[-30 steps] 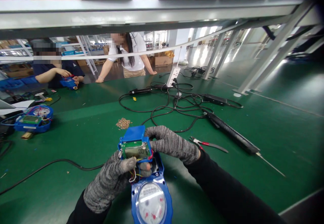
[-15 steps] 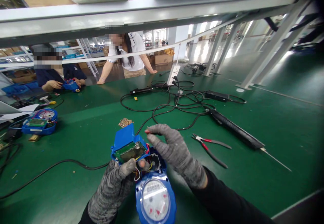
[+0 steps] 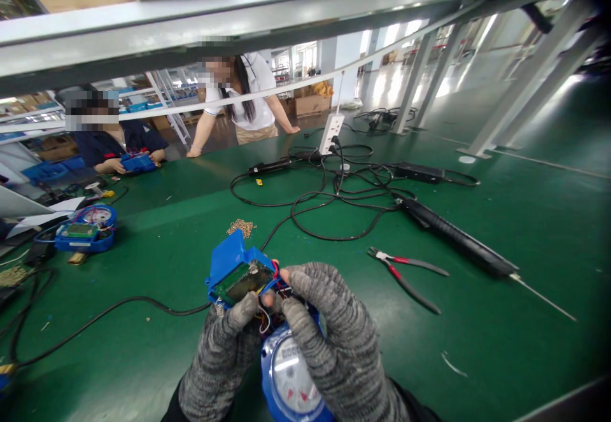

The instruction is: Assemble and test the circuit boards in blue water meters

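Note:
A blue water meter [image 3: 292,377] with a round clear dial lies at the bottom centre. Its raised blue cover [image 3: 233,258] carries a green circuit board [image 3: 245,282], tilted up away from me. My left hand [image 3: 224,339], in a grey fingerless-tip glove, is closed on the lower left of this cover, thumb at the board's edge. Coloured wires [image 3: 275,275] run between the cover and the meter body. My right hand [image 3: 334,339], gloved alike, has its thumb and forefinger bent in at these wires. It hides the meter's right side and part of the wiring cavity.
Red-handled cutters [image 3: 405,275] and a black electric screwdriver [image 3: 458,237] lie to the right. Tangled cables run to a white power strip [image 3: 331,134]. Small screws [image 3: 241,227] are heaped behind the meter; another opened meter [image 3: 86,231] sits left. Two people are across the bench.
My right hand has come down and inward from above the meter's right side to the wires, its fingers closing. My left hand keeps its hold. The view has shifted slightly.

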`<state>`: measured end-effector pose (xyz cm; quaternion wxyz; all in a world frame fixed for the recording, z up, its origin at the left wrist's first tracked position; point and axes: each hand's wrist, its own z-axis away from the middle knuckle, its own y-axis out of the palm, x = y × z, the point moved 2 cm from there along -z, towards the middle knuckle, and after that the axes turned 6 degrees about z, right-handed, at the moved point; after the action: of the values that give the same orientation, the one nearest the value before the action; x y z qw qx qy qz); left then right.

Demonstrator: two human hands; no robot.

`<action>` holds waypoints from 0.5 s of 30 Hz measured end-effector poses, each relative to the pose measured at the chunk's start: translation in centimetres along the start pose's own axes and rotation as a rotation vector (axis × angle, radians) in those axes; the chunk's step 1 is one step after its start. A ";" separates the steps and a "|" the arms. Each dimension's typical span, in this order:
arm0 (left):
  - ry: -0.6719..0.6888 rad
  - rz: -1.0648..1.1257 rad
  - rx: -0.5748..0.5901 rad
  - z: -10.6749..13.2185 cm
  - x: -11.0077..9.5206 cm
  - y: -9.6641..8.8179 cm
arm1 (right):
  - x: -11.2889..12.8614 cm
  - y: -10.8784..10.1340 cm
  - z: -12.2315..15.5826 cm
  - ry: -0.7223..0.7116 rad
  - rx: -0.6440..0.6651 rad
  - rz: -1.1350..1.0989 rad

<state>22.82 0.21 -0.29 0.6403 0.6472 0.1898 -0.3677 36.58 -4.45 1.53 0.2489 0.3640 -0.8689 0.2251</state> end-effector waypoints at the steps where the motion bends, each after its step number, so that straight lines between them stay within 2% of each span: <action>1: 0.013 -0.015 -0.012 0.0 0.0 0.0 | 0.0 0.0 0.0 0.008 0.000 -0.010; 10: 0.086 -0.197 0.000 0.2 0.0 0.0 | -0.4 0.4 -0.4 0.218 0.040 -0.216; 15: 0.094 -0.281 -0.013 0.3 -0.1 -0.1 | -0.6 0.5 -0.6 0.194 0.058 -0.185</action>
<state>22.63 -0.06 -0.31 0.5772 0.6265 0.3108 -0.4216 36.76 -3.50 1.49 0.3408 0.4262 -0.7965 0.2604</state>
